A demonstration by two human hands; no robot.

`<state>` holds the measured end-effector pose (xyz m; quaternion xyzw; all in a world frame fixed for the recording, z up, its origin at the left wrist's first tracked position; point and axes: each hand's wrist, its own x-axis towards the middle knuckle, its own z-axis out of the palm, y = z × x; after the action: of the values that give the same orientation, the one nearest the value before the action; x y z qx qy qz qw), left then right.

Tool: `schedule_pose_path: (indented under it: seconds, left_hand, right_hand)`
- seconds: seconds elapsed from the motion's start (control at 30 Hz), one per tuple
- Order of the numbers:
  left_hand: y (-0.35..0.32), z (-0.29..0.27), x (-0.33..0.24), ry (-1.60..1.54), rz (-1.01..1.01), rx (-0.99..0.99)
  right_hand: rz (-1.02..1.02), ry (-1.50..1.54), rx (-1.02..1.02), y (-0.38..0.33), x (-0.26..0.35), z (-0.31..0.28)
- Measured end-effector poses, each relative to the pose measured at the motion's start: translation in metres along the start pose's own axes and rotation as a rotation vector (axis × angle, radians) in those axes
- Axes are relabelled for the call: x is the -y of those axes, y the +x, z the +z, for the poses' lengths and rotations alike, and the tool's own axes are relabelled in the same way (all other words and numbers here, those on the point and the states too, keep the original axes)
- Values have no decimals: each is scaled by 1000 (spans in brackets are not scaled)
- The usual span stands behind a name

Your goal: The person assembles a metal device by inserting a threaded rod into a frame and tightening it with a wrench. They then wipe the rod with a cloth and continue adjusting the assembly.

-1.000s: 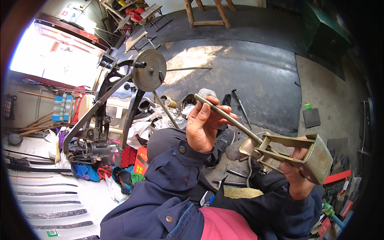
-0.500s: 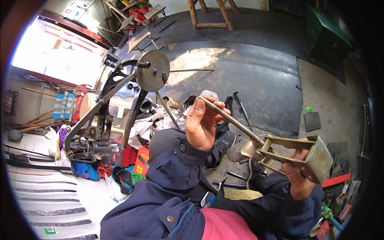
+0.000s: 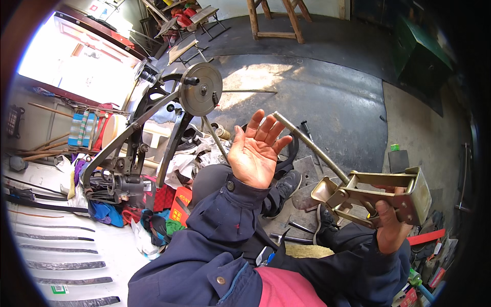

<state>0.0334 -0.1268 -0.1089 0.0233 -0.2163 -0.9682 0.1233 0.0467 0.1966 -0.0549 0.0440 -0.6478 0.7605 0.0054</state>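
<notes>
Right hand grips the brass-coloured clamp frame at right. Left hand is spread wide, palm up, just beside the threaded rod. Step in hand: regripping. Next move likely requires closing 1 hand on the rod.

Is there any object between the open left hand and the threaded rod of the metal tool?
Nothing visible is between them. The left hand is open, palm toward the camera, its fingertips right beside the long grey threaded metal rod. The right hand holds the brass-coloured metal frame at the rod's lower end.
</notes>
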Motion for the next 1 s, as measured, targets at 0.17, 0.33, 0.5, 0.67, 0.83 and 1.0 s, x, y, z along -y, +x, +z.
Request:
schedule_pose_path:
  seconds: [0.17, 0.33, 0.5, 0.67, 0.83, 1.0]
  left_hand:
    - [0, 3, 0, -34, -21, -9]
    - [-2, 8, 0, -60, -25, -52]
    - [-3, 8, 0, -55, -37, -73]
    - [-2, 4, -2, -5, -45, -59]
    - [-4, 1, 3, 142, -69, -91]
    - [-5, -1, 4, 326, -123, -51]
  right_hand:
    - [-25, 74, -7, 9, 3, 1]
    - [-29, -1, -129, 15, -5, -1]
    - [-21, 38, -121, 25, -7, -7]
    - [-26, 81, -154, 30, -7, -5]
    - [6, 79, -201, 31, -6, -4]
    - [-9, 111, -152, 32, -4, -6]
